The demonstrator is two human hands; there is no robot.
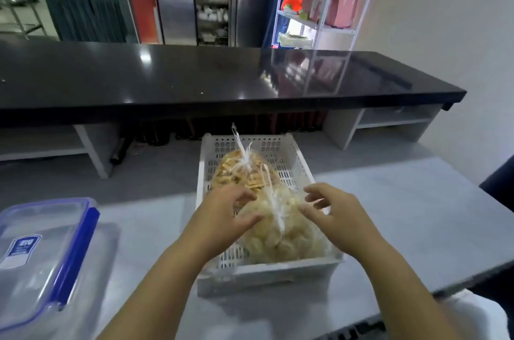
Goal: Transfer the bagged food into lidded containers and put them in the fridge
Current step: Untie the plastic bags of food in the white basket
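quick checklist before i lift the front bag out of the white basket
1. Front bag tied shut at its knot: ok.
2. Left hand and right hand on either side of it: ok, fingers spread, no grip yet.
3. Rear bag clear of the lift: cannot tell, the two bags touch.
4. Lidded container within reach on the left: ok.
5. Container open to receive food: not ok, lid is on.
6. Basket flat on the table: ok.
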